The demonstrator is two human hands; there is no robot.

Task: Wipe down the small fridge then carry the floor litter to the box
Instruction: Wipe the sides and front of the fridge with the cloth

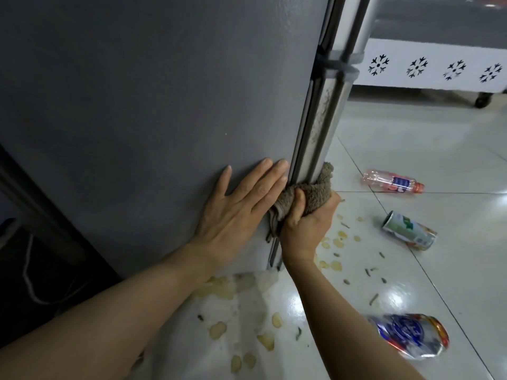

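The small grey fridge [153,100] fills the left and middle of the view, seen from its side. My left hand [238,204] lies flat with straight fingers on the side panel, low near the door edge. My right hand [304,223] grips a brown terry cloth [315,190] and holds it against the stained door seal [321,124]. Litter lies on the white tiled floor [428,149]: a pink plastic bottle [392,181], a green and white can [408,230], a blue and red can [408,334], and several chips and scraps [336,242].
A white low piece of furniture on castors [436,65] with snowflake cut-outs stands at the back right. To the left of the fridge is a dark gap with a white cable [28,272]. More chips [219,327] lie near my forearms.
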